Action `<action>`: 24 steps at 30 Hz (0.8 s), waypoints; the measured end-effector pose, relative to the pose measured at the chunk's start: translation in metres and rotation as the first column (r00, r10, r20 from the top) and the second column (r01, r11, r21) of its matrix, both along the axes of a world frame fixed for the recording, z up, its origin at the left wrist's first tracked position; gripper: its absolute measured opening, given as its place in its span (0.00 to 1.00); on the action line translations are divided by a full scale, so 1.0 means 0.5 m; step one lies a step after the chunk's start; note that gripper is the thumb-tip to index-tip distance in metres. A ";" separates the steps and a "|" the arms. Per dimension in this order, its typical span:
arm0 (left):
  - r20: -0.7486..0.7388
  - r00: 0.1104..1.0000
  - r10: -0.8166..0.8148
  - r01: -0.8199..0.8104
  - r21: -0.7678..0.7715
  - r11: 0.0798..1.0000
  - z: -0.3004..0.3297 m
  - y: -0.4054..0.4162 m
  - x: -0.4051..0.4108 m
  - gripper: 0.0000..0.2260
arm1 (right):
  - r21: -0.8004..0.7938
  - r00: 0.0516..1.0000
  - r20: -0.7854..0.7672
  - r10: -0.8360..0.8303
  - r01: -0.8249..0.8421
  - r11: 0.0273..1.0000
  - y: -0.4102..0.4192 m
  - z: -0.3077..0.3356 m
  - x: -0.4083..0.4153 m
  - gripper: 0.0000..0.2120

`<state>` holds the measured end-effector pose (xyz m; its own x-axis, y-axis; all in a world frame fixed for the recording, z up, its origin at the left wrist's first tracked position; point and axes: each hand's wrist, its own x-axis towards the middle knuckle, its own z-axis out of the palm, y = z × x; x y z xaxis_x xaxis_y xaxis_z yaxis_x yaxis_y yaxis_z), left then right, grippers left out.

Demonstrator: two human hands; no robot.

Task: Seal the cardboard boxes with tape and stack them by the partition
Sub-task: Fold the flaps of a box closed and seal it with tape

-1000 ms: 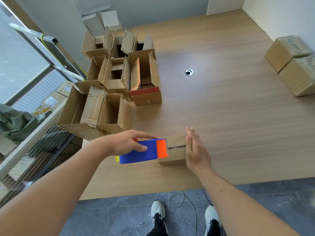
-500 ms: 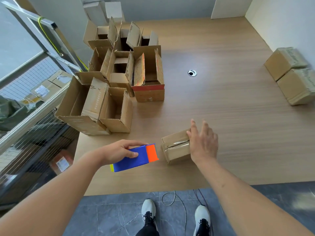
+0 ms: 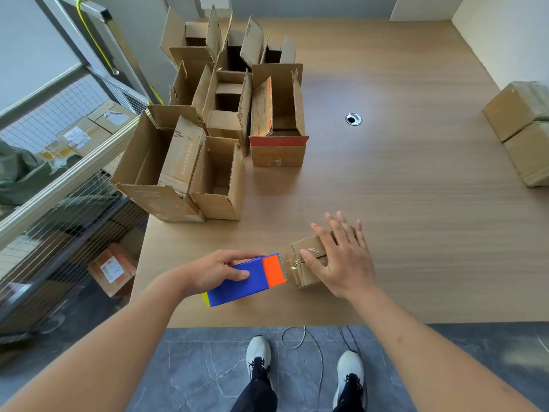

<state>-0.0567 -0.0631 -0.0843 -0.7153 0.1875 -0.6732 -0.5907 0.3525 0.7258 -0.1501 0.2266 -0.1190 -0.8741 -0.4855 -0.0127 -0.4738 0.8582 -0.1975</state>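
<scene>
A small closed cardboard box (image 3: pixel 309 273) lies near the front edge of the wooden table (image 3: pixel 401 203), with clear tape along its top seam. My right hand (image 3: pixel 341 257) rests flat on top of it, fingers straight and spread. My left hand (image 3: pixel 217 270) grips a blue and orange tape dispenser (image 3: pixel 246 279). The dispenser's serrated orange end sits just left of the box's near end, and a short strip of tape runs from it to the box.
Several open empty cardboard boxes (image 3: pixel 225 129) stand clustered at the table's left. Two sealed boxes (image 3: pixel 523 126) sit at the right by the white partition. A cable grommet (image 3: pixel 353 118) is set in the tabletop. A metal railing (image 3: pixel 68 171) runs along the left.
My right hand moved from the box's right side onto its top. My left hand drew the dispenser off the box to the left, then brought it back near the box's end.
</scene>
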 end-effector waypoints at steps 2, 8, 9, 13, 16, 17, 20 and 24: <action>0.013 1.000 0.021 -0.021 0.011 1.000 -0.007 -0.006 0.007 0.21 | 0.030 0.999 0.033 0.033 -0.034 0.999 0.006 0.003 -0.007 0.40; 0.024 0.999 0.042 -0.042 -0.013 0.999 -0.024 0.027 0.005 0.19 | 0.065 0.995 0.086 0.041 -0.047 0.997 0.002 0.011 -0.015 0.45; 0.022 0.999 0.034 -0.034 -0.033 0.999 -0.024 0.033 0.001 0.19 | 0.067 0.995 0.091 0.045 -0.051 0.996 0.003 0.011 -0.016 0.45; 0.017 1.000 -0.017 0.018 -0.085 0.996 -0.018 0.051 -0.017 0.17 | 0.081 0.992 0.114 0.050 -0.060 0.995 0.002 0.016 -0.017 0.43; 0.035 0.991 -0.127 0.132 -0.243 0.961 -0.019 0.055 -0.025 0.16 | 0.116 0.987 0.154 0.048 -0.066 0.991 -0.002 0.024 -0.018 0.45; 0.051 0.983 -0.174 0.181 -0.314 0.932 -0.021 0.051 -0.021 0.17 | 0.127 0.984 0.173 0.039 -0.062 0.990 -0.002 0.026 -0.018 0.46; 0.032 0.988 -0.149 0.152 -0.290 0.945 -0.022 0.038 -0.005 0.17 | 0.168 0.978 0.189 -0.083 0.051 0.984 -0.022 0.027 0.001 0.46; -0.035 0.990 -0.136 0.118 -0.317 0.941 -0.001 0.018 -0.003 0.18 | 0.160 0.929 0.203 -0.310 0.281 0.946 -0.084 0.022 0.053 0.50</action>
